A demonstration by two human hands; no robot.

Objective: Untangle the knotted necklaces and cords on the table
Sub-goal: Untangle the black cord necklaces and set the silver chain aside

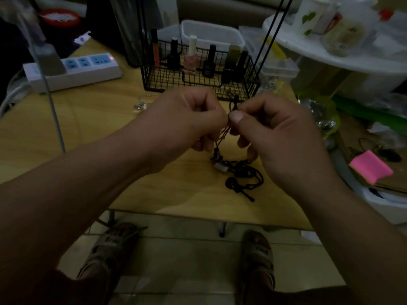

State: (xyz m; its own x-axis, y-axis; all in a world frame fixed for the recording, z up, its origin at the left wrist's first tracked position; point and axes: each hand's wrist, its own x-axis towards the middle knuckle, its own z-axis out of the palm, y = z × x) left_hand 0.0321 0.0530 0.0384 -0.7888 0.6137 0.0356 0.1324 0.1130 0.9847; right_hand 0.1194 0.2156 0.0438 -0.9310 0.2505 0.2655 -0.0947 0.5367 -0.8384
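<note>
Picking at a knot in the black cord point(229, 128), mid-frame: left hand point(193, 119) and right hand point(271, 133) pressed close together, thumbs and fingertips pinched on the strand. Rest of cord piled on the worktop point(99, 119) below, lower centre. Next, probably: easing 1 loop loose, gently, without tightening.

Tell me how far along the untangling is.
Nothing looks finished yet. In hand: the left hand and right hand pinch a knot in the black cord above the table. Left: the rest of that cord lies bunched around a pale bead, and a silver necklace sits untouched behind the left hand.
</note>
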